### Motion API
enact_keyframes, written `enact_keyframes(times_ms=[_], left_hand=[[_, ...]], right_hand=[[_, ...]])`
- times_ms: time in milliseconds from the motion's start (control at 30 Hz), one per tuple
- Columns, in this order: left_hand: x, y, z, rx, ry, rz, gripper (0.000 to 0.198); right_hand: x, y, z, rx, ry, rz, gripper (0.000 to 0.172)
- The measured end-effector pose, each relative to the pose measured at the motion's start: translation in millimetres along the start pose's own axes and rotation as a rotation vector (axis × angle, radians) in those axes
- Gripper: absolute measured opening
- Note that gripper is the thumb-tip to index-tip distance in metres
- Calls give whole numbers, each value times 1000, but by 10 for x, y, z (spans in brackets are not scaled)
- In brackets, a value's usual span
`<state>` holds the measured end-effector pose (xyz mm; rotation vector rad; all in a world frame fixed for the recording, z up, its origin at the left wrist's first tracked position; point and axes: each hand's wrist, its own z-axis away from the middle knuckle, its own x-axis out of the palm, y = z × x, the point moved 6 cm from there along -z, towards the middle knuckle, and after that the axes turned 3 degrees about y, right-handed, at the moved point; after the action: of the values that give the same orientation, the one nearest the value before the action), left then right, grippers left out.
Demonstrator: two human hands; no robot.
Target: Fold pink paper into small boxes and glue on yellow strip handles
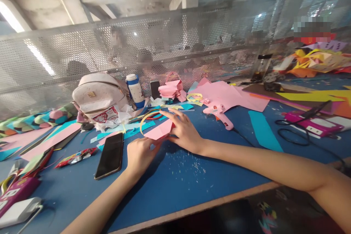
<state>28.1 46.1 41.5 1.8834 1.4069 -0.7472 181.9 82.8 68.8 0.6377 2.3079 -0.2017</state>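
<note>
A small folded pink paper basket [159, 130] with a yellow paper strip handle [143, 120] arching over it is held just above the blue table. My left hand [140, 155] grips its near left side, with thumb and fingers at the lower edge. From the right, my right hand [186, 131] holds the other side. Its thumb is low against the paper and its upper fingers reach toward the far end of the strip. The underside of the basket is hidden. Close by on the left lies a black phone [110, 155].
A pink glue gun [219, 114] lies right of my hands. Behind are a backpack [98, 93], a bottle [135, 89], a pink paper basket [172, 90] and pink sheets [219, 93]. Power strips [312, 124] with cables, scissors [11, 179] and a snack packet [75, 157] flank the work area.
</note>
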Motion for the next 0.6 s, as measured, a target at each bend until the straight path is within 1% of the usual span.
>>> enact_keyframes(times_ms=[67, 200, 267, 467, 600], left_hand=[[16, -8, -12, -30, -44, -15, 20], [113, -93, -28, -168, -184, 126, 21], [159, -131, -29, -201, -224, 176, 21], [191, -197, -43, -191, -254, 246, 23], [172, -237, -68, -191, -244, 289, 21]], right_hand=[[14, 45, -1, 15, -9, -7, 11], [41, 120, -7, -1, -25, -39, 10], [44, 141, -18, -22, -42, -78, 10], [49, 207, -49, -157, -138, -106, 5], [31, 318, -47, -176, -135, -107, 17]])
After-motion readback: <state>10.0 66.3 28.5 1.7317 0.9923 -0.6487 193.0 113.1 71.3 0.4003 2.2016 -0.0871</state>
